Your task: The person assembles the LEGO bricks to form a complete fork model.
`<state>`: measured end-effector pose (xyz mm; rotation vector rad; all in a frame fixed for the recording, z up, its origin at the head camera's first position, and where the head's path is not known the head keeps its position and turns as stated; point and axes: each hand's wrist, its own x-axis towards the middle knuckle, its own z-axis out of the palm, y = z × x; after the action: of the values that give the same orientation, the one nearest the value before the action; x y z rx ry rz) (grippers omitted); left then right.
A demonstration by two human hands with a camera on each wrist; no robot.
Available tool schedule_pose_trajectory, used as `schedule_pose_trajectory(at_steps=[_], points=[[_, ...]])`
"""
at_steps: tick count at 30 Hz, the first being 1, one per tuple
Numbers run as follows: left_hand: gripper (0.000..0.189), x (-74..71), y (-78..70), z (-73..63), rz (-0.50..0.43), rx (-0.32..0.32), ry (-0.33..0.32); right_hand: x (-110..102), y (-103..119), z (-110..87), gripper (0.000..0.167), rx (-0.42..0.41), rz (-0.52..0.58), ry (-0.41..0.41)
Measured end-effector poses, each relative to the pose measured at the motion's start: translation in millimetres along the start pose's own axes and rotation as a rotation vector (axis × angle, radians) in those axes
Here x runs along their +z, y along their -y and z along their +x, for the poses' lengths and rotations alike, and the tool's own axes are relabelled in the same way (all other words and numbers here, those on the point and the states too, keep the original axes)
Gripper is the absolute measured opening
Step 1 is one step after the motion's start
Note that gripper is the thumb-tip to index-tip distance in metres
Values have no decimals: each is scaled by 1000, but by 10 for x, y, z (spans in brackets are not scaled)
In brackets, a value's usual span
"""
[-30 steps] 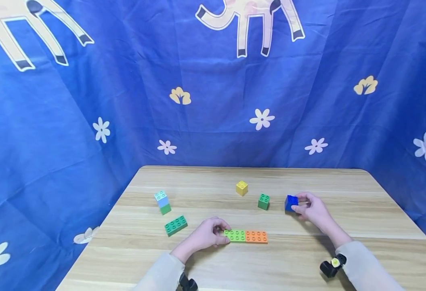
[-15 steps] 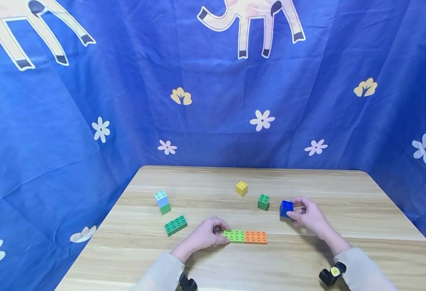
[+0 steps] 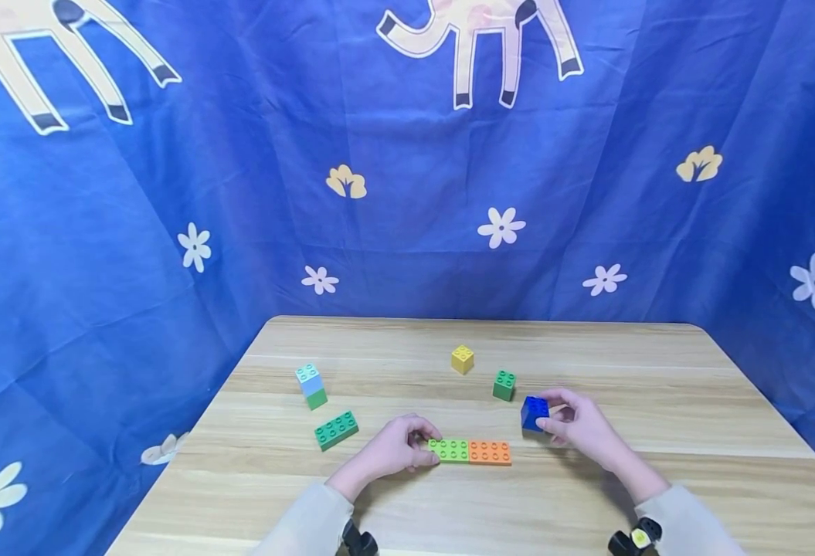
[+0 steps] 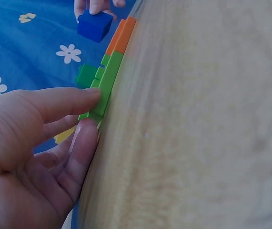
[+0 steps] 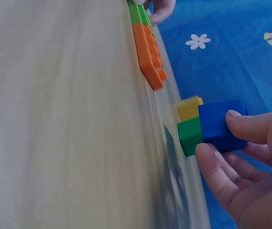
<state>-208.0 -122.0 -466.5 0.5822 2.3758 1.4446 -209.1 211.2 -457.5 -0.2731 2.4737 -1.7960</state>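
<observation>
My right hand [image 3: 574,423] pinches a blue toy building brick [image 3: 534,413] between thumb and fingers. In the right wrist view the blue brick [image 5: 221,125] is held above the table, studs turned away from the palm side. My left hand [image 3: 400,446] grips the left end of a flat lime-green brick [image 3: 453,451] by its edges. An orange brick [image 3: 490,453] of the same shape lies end to end with it, to its right. In the left wrist view my left thumb and finger pinch the lime-green brick [image 4: 108,81] at its near end.
A small green brick [image 3: 504,385] and a yellow brick [image 3: 463,359] stand behind the orange one. At left are a longer dark green brick [image 3: 337,430] and a light blue brick [image 3: 310,380] stacked on a green one. A blue patterned curtain [image 3: 407,232] surrounds the wooden table [image 3: 379,340].
My right hand has carried the blue brick left and nearer to me, toward the orange brick. The left hand has kept its grip on the lime-green brick without moving.
</observation>
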Motion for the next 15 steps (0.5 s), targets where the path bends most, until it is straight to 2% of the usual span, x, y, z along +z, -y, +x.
schedule_pose_trajectory(at_steps=[9,15], points=[[29,7,6,-6,15,8,-4,112,2,-79,48,-16,11,77],[29,10,-8,-9,30,1,-12,184,87,-149,45,-39,39,133]])
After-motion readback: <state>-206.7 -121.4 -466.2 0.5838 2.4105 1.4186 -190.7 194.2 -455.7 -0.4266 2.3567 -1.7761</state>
